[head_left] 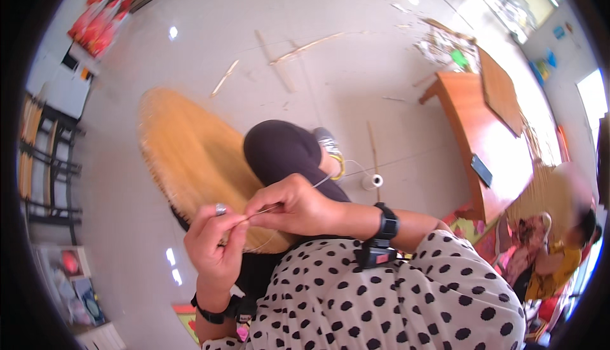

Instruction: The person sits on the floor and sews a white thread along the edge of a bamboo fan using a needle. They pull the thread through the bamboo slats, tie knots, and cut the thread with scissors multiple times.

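Observation:
My left hand (215, 239), a silver ring on one finger, pinches thumb and forefinger together at a fine pale thread. Close against it, my right hand (295, 205) also pinches the thread (262, 211), so the fingertips of both hands nearly meet. Whether a needle is between them is too small to tell. From my right hand the thread runs over my knee toward a white spool (373, 182) on the floor. Behind the hands a large oval tan panel (190, 143) with a rough, stitched-looking edge leans against my leg; its lower part is hidden.
To the right stands a wooden table (473, 121) with a phone (481, 170) on it. Beyond lie scraps (445, 48); thin strips (308, 48) are scattered ahead on the floor. Another person in yellow (556, 267) sits at the right. Dark-framed chairs (51, 159) stand left.

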`<state>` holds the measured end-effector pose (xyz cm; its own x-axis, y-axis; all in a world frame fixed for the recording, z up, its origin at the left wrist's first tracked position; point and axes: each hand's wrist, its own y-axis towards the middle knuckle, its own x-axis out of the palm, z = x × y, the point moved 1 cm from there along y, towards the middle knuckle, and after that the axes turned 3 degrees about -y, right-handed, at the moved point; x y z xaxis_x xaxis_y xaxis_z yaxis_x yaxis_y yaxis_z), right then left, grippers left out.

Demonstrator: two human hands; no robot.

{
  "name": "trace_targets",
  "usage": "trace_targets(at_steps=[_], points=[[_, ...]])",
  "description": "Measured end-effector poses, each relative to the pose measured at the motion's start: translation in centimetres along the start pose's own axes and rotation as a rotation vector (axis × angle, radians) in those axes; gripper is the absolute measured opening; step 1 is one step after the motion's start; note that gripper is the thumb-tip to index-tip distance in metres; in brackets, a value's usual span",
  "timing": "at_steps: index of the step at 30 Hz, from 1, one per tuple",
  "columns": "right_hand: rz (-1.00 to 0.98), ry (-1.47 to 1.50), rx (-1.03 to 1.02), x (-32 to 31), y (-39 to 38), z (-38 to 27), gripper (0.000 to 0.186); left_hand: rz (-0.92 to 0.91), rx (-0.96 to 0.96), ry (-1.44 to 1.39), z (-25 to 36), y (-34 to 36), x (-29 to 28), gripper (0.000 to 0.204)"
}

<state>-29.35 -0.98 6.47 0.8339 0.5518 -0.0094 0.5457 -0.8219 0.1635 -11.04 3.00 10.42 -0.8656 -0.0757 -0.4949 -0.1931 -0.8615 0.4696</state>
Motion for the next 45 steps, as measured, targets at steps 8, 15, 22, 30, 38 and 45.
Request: trace_targets(at_steps=[8,15,22,30,38,45], points=[[0.064,0.043,-0.058,-1.2,-0.7,0.8,0.009,-0.036,-0.086,-0.154,-0.7,0.2,2.0,0.006],[0.090,0.514,0.022,-3.6,-0.1,-0.3,0.020,-0.252,-0.326,-0.526,-0.6,0.6,2.7,0.003],[-0.091,0.720,0.007,-4.6,-0.1,-0.7,0.029,-0.408,-0.320,-0.598,-0.5,1.0,3.9,0.001],[0.358,-0.463,0.065,-9.6,0.5,-2.1,0.041,-0.233,-0.384,-0.747,0.7,1.2,1.9,0.002],[0.375,-0.715,-0.228,-6.9,-0.2,-3.0,0.021,-0.142,-0.176,-0.256,0.3,1.7,2.4,0.008],[0.137,-0.333,-0.112,-3.8,-1.0,-2.7,0.012,-0.181,-0.157,-0.100,0.4,2.0,3.9,0.011]])
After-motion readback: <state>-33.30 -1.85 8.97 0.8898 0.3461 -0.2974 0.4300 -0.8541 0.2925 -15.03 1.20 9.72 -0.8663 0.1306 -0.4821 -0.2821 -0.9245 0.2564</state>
